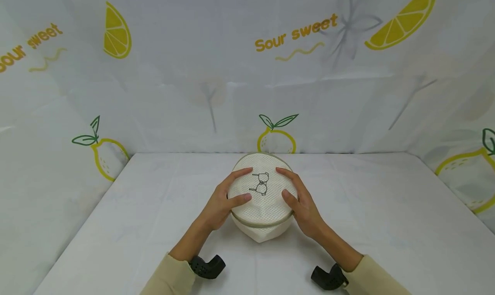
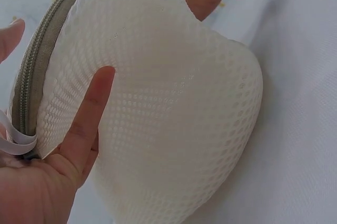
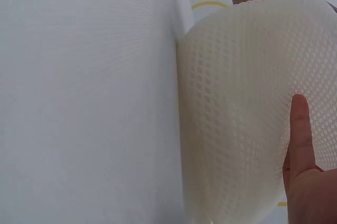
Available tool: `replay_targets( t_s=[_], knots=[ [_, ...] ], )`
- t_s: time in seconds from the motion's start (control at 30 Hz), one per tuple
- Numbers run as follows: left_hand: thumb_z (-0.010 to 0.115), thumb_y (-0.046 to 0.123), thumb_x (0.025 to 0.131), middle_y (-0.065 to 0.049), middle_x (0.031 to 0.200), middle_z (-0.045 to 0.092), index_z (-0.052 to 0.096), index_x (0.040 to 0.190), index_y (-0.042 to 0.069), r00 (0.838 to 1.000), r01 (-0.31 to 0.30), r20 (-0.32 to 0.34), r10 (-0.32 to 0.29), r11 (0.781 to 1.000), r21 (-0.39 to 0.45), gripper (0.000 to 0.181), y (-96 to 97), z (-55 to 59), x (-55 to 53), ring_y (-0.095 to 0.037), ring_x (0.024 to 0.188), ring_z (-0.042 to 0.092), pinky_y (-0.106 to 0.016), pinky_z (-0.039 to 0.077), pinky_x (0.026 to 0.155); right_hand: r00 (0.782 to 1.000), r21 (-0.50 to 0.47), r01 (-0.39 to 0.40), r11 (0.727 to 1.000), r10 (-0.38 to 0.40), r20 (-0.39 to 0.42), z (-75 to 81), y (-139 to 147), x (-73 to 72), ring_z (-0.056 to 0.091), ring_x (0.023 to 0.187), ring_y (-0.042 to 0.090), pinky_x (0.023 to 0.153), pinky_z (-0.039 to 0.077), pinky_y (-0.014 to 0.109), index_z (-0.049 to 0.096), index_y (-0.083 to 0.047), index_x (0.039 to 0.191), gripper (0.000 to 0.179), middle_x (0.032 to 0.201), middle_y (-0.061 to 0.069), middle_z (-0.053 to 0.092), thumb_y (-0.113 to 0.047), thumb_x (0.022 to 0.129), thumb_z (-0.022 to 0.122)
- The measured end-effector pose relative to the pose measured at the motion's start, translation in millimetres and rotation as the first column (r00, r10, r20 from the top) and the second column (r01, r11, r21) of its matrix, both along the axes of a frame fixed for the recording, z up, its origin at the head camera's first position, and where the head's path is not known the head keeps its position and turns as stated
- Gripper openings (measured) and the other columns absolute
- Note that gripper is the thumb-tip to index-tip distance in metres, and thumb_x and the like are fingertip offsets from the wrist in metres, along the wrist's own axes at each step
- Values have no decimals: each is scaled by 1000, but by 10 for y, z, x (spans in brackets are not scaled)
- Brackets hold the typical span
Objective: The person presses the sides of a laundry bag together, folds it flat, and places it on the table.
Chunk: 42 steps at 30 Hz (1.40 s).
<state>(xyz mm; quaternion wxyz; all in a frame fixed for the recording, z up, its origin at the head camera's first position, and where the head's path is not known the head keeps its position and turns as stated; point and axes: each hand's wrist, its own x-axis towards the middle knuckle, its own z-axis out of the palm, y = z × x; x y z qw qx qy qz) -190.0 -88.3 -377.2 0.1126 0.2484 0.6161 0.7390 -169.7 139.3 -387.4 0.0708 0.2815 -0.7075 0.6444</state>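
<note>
A cream mesh laundry bag (image 1: 267, 211) with a round, flat top stands at the middle of the table, before me. A small black line drawing (image 1: 261, 184) marks its lid. My left hand (image 1: 222, 202) grips the bag's left side, thumb and a finger lying over the top. On the opposite side my right hand (image 1: 308, 209) holds it the same way. An olive-grey zipper (image 2: 34, 71) runs around the rim in the left wrist view, with a pale loop (image 2: 18, 142) near its end. One finger of each hand presses into the mesh wall. The inside of the bag is hidden.
White cloth covers the table (image 1: 154, 192). A curtain (image 1: 174, 93) printed with lemons and lettering hangs behind and at both sides. Black camera mounts (image 1: 209, 267) sit on both wrists, below the sleeves.
</note>
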Motion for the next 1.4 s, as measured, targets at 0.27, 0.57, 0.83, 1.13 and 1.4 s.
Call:
replay_targets(
  t_s=[0.27,0.57,0.83,1.13,1.4],
  knots=[
    [70,11,86,-8,147,31,43,143,14,1000,-4,19,3,1000,5,63,-2,-16,-9,-28,125,42,-35,46,92,1000,-31,-20,999,20,21,-30,-17,-2,30,131,27,94,43,26,31,-14,148,49,151,6,24,-18,99,39],
    [70,11,87,-7,148,29,43,143,14,999,-13,34,13,1000,14,62,1,-38,-18,-29,123,43,-36,48,90,994,-122,-80,989,89,68,-50,-37,11,29,133,29,94,44,29,27,-11,149,50,153,8,18,-18,101,38],
    [71,13,86,-7,148,31,44,142,14,999,-25,38,25,1000,18,62,7,-66,-29,-28,123,44,-36,48,89,985,-160,-121,980,138,102,-60,-39,3,38,126,29,87,50,33,24,-11,150,50,153,9,16,-18,102,36],
    [71,9,85,-5,148,31,45,141,13,998,-38,50,37,999,26,62,23,-87,-33,-27,125,42,-36,47,91,978,-173,-120,978,146,146,-81,-34,-17,30,132,30,94,44,30,24,-13,150,50,154,7,15,-22,102,36],
    [73,12,85,-5,149,30,45,141,11,996,-49,74,45,998,44,63,34,-108,-29,-27,127,41,-34,47,92,976,-182,-124,975,153,155,-99,-32,-23,28,134,27,97,41,26,23,-12,151,50,154,7,14,-20,103,36]
  ],
)
